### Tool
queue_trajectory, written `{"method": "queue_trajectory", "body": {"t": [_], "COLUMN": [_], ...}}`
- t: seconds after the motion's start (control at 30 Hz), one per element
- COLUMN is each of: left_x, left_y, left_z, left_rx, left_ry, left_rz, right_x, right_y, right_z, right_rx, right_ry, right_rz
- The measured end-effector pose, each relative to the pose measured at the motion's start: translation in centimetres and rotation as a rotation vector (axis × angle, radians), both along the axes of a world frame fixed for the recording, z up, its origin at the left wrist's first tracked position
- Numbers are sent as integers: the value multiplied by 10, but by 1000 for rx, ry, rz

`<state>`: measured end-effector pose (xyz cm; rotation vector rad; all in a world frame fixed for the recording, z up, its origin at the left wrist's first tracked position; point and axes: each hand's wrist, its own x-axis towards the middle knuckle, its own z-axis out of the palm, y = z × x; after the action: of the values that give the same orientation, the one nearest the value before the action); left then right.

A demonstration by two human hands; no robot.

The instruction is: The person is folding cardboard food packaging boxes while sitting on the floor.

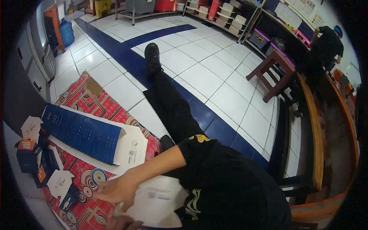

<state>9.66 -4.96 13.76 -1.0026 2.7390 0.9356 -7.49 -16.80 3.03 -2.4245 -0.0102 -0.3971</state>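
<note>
A partly folded white carton (161, 198), with blurred print, lies against the black shirt at the bottom centre. My right hand (119, 191), blurred, reaches across its left edge with fingers stretched to the left; its grip is unclear. Below it, my left hand (123, 222) holds the carton's lower left edge, partly cut off by the picture's rim. A long row of nested dark blue carton blanks (83, 133), white inside, lies on a red patterned mat (115, 107). Folded blue boxes (27, 156) with white flaps and orange panels are heaped at the far left, another box (69, 201) nearer my hands.
My outstretched leg (172, 106) crosses the tiled floor (201, 63). A brown plastic stool (273, 72) and a wooden bench (314, 129) stand at the right. Shelves with containers (230, 17) line the back; a blue water jug (66, 33) stands back left. Another person (327, 43) bends at the upper right.
</note>
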Motion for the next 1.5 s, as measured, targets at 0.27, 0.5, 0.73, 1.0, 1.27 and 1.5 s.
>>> {"method": "queue_trajectory", "body": {"t": [0.27,0.5,0.73,1.0,1.27,1.5], "left_x": [-60,-47,-44,-53,-57,-44], "left_y": [-93,-146,-140,-133,-138,-135], "left_z": [-101,-275,-287,-285,-301,-308], "left_rx": [-349,-445,-539,-521,-605,-709], "left_ry": [593,267,396,376,435,491], "left_rz": [377,780,814,878,799,744], "right_x": [-114,-150,-111,-116,-140,-110], "right_y": [-14,-71,-89,-112,-140,-150], "right_z": [-79,-172,-194,-216,-254,-266], "right_rx": [233,123,387,170,580,233], "right_ry": [-7,242,-153,-286,28,-16], "right_rz": [-647,-1043,-1334,-1369,-1476,-1493]}}
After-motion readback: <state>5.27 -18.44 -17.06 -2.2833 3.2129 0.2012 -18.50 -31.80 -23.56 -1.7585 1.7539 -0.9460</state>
